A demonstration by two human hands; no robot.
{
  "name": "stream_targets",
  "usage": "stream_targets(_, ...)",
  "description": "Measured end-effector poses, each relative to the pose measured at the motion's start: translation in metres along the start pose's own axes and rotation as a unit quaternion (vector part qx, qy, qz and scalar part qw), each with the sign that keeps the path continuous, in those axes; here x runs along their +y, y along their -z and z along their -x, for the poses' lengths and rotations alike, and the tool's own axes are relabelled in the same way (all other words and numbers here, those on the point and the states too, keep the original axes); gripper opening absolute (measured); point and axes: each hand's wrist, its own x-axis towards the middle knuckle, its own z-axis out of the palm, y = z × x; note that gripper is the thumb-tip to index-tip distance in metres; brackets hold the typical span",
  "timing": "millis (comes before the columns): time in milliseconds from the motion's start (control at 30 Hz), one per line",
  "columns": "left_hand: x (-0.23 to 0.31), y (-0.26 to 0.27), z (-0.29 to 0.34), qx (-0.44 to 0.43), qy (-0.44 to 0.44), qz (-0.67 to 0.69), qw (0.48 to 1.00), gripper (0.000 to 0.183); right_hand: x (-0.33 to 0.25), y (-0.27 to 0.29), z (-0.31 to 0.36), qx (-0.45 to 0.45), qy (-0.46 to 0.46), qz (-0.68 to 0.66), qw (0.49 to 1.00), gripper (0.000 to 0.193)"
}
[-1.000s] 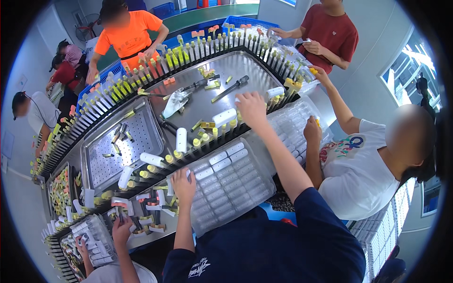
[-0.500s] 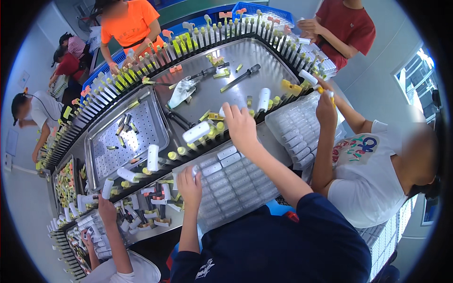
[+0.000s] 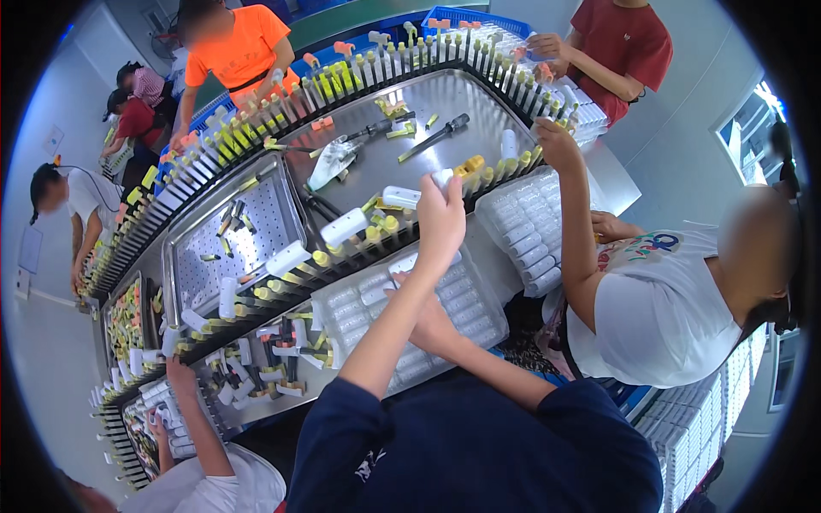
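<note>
My forearms cross over a clear plastic tray (image 3: 342, 329) of cells, some holding white rounded plastic shells (image 3: 376, 291). My left hand (image 3: 440, 221) is raised at the near row of pegs, fingers closed around a white plastic shell (image 3: 442, 178). Beneath that forearm, my right hand (image 3: 434, 327) reaches down to the tray from the right. Its fingertips are largely hidden, so what they grip cannot be made out. Left of my raised hand, white shells (image 3: 344, 227) sit on the yellow-tipped pegs (image 3: 391, 224). A yellow piece (image 3: 469, 166) lies just right of that hand.
Inside the peg loop lie a metal tray (image 3: 295, 184), a white glove (image 3: 332, 164) and a black-handled tool (image 3: 457, 124). A co-worker's hand (image 3: 560, 141) works at the right. Another clear tray (image 3: 522, 231) stands nearby; loose parts (image 3: 256, 368) lie left.
My left hand has risen from the tray to the pegs with a white shell. My right hand has dropped from the pegs to the tray. The shells on the near pegs have shifted left.
</note>
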Motion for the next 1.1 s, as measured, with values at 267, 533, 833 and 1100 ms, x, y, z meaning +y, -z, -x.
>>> stream_targets(267,-0.016,0.045,-0.035,0.026,-0.065,-0.218,0.973,0.042,0.032,0.046,0.037,0.079,-0.126,0.056,0.987,0.033)
stream_targets(533,-0.014,0.093,-0.058,-0.119,-0.099,-0.399,0.904,0.04,0.071,0.051,0.022,0.048,-0.126,0.061,0.989,0.022)
stream_targets(833,-0.04,0.144,-0.011,-0.034,-0.155,-0.517,0.841,0.036,0.115,0.04,0.004,-0.067,-0.081,0.224,0.969,0.028)
stream_targets(1100,-0.049,0.196,0.028,0.148,-0.26,-0.517,0.802,0.036,0.136,0.04,-0.014,-0.172,-0.068,0.245,0.952,0.032)
